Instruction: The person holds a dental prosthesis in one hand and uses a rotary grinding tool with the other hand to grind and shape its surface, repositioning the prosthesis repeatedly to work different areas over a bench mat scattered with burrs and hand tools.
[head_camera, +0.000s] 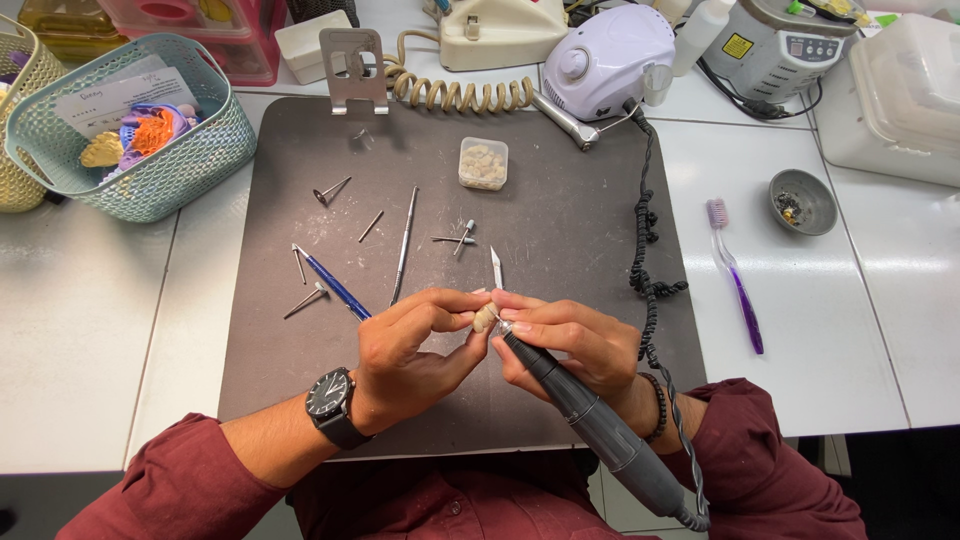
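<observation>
My left hand pinches a small cream tooth-shaped piece between thumb and fingertips, over the dark grey mat. My right hand grips a grey rotary handpiece like a pen, its tip touching the piece. The handpiece's black cord runs up to a white motor unit. A black watch sits on my left wrist. Both sleeves are dark red.
On the mat lie several burs, a blue pen, a thin metal tool, a blade and a small clear box of pieces. A teal basket stands left; a purple toothbrush and grey bowl right.
</observation>
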